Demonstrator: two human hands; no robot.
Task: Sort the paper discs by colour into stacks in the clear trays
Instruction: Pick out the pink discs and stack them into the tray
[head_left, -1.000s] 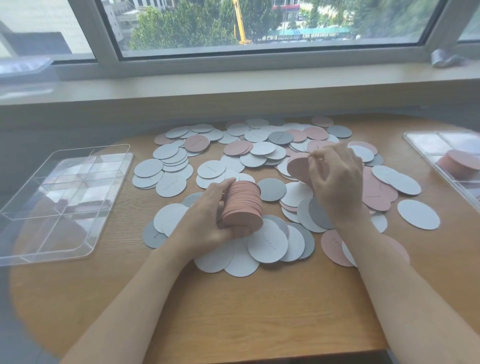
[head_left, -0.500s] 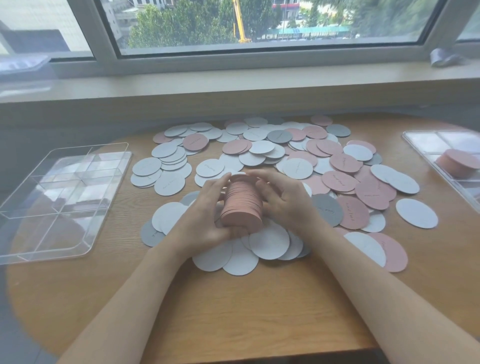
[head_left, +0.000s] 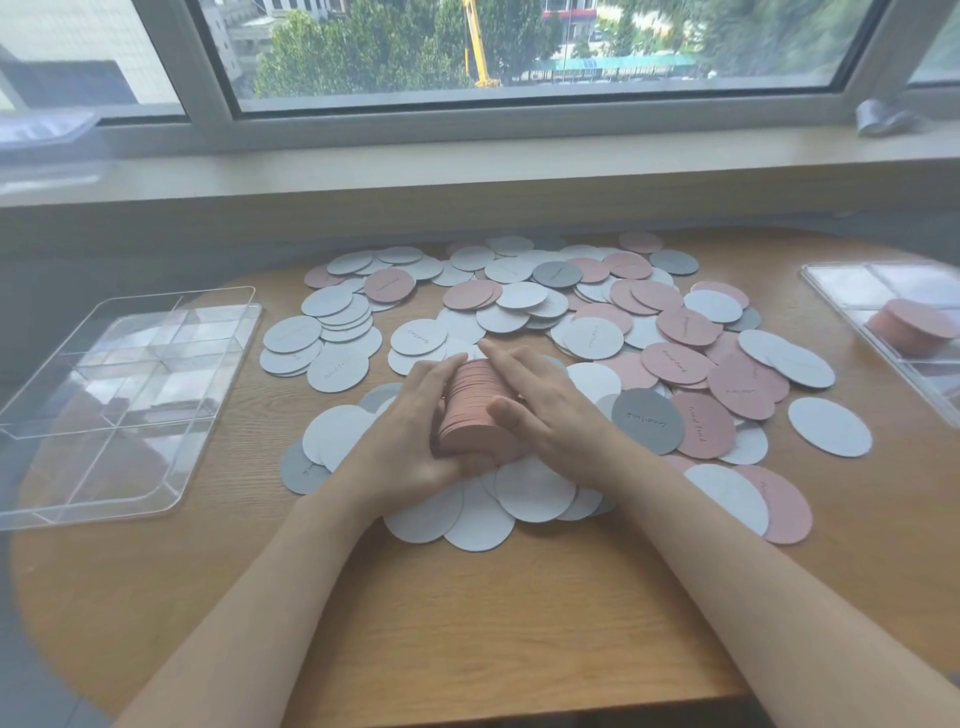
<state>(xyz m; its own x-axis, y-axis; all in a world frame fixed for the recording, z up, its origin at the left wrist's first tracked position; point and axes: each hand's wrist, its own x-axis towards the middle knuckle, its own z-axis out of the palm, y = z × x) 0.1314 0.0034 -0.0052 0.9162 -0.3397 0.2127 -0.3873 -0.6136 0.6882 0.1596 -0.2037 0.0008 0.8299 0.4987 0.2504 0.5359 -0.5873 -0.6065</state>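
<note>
Clamped from both sides: pink stack (head_left: 475, 410) on edge at table centre, left hand (head_left: 410, 431) curled against its 9 o'clock face, right hand (head_left: 545, 400) pressed on its 3 o'clock face with fingers laid long over the top and thumb at the near rim. Resting, by the look of it, on white discs (head_left: 535, 491) that fan out toward 6 o'clock.

Step in hand, judged from the pose: squaring up a gathered batch of pink discs before carrying it off. Sorting itself only partly done. Plenty of loose pink discs (head_left: 743, 384) scattered from 1 to 4 o'clock, mixed with white ones and a few grey, one grey disc (head_left: 647, 421) just beside the right wrist.

Already holding a short pink pile (head_left: 914, 325): right tray (head_left: 831, 291) at 3 o'clock. Left tray (head_left: 130, 405) at 9 o'clock showing no discs, only clear dividers.

Next move probably either adding more pink discs or carrying the batch to 3 o'clock. Calls for firm pressure on both faces, since loose paper discs on edge could fan apart or slip. Calls also for turning the stack flat before setting it onto or beside the pile already there, clear of the tray wall.
</note>
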